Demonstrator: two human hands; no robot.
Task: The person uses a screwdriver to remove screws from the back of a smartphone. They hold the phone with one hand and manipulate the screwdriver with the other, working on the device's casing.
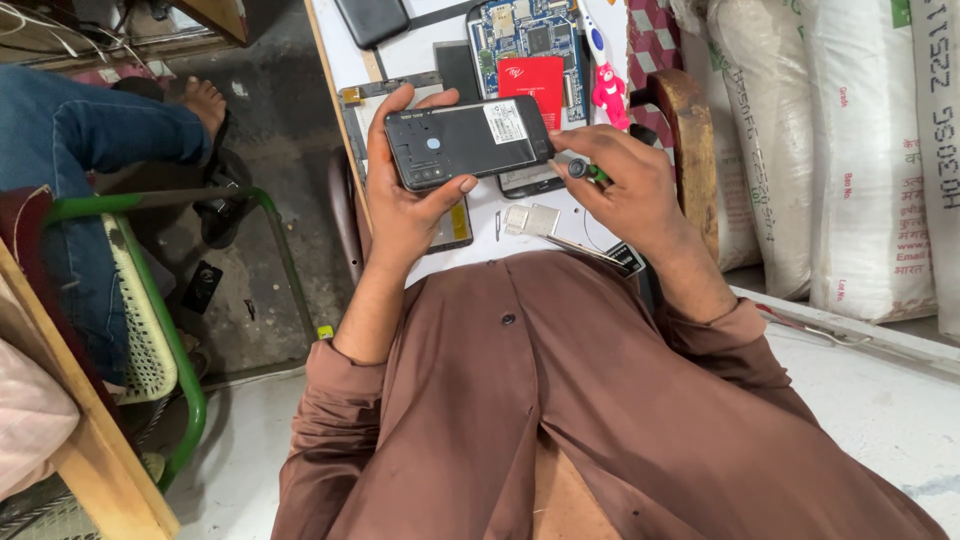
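While I look down from the head camera, I see no box, tray or bin on the white work board (470, 258); loose parts lie straight on its surface. An opened tablet (528, 40) lies at the far end of it with its green circuit board exposed and a red battery (532, 78) set in it. A dark flat device (371, 18) lies beside it, cut off by the top edge.

Several items are only partly readable. A second phone (530, 182) is mostly covered by the one I hold. A display panel with a yellow patch (455, 225) shows only its lower corner beside my left wrist. A small silver metal plate (532, 220) and a thin pin (498, 226) lie just below the hands. A pink toy figure (607, 92) stands near a white handle (594, 35) whose far end leaves the frame. White sacks (850, 150) stand on the right; a seated person's jeans leg (90, 130) and bare foot (205, 100) show on the left.

My left hand (405, 200) is clenched around the black phone (468, 140), back side up, thumb across the lower edge, fingers over the far edge. My right hand (625, 180) pinches a green-handled screwdriver (585, 170); its tip end meets the phone's right end. The phone hangs above the board, between both hands.
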